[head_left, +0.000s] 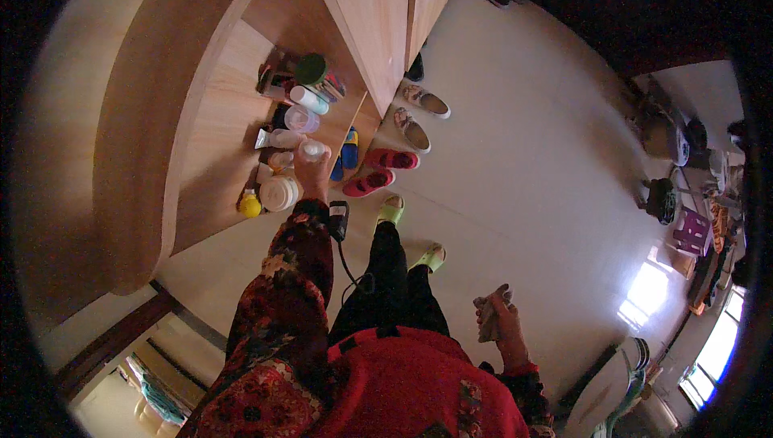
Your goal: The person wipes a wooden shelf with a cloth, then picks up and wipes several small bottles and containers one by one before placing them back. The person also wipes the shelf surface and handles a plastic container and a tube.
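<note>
The small pale bottle [312,150] is in the left hand [310,172], by the other bottles and jars [301,120]. A big wooden cabinet [366,19] gives all these little things a flat place to stand. The red shoes [393,159] sit just in front of it, maybe so feet can slip in easily. A fat white tub [279,194] is just beside the left hand, and I think it is packed close to the rest to save room. Well apart from the cabinet, the right hand [507,332] has its fingers bent around a crumpled grey cloth [487,319], perhaps so it won't drop. The yellow bottle [250,204] is near the tub. The left fingers are curled around the small pale bottle with only a little gap, likely because it is round and could slip. It looks whitish and a bit see-through, with a round end up. I cannot tell what is inside.
</note>
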Available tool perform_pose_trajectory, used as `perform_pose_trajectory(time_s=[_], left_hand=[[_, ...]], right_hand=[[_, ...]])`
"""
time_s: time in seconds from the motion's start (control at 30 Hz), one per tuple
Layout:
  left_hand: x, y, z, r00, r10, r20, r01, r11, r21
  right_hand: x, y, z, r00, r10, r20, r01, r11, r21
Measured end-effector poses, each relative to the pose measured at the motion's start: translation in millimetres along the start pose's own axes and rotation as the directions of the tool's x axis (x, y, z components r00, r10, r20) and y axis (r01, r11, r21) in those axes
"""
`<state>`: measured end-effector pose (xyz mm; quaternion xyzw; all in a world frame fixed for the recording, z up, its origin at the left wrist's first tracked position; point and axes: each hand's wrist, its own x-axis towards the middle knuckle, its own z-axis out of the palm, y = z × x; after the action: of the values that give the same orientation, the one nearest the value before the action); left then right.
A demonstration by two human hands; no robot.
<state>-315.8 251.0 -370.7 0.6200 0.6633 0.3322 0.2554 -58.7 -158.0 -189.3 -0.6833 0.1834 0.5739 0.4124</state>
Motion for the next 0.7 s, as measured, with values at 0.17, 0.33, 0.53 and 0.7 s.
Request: perform_pose_trajectory(time_s=[0.17,0.33,0.53,0.7], left_hand=[[0.0,-17.0,9.7,0.999,-0.043,0.016,0.045,0.995,-0.092],[2.3,-20.2,13.6,0.996,-0.086,-0.027,0.085,0.995,-0.048],[-2.7,-59.0,23.6,0.998,-0.025,-0.059,0.033,0.988,0.153],[-18.3,-57.8,31.4,0.975,-0.219,0.030,0.220,0.962,-0.160]], right_hand=[[-1.0,-11.7,11.3,1.000,0.022,0.019,-0.021,1.000,-0.023],[6.9,-13.1,10.7,1.000,0.010,-0.007,-0.010,0.996,-0.093],[3.4,-27.2,22.4,0.999,-0.023,0.031,0.026,0.997,-0.074],[10.1,-22.1,18.7,0.998,-0.023,0.062,0.023,1.000,-0.005]])
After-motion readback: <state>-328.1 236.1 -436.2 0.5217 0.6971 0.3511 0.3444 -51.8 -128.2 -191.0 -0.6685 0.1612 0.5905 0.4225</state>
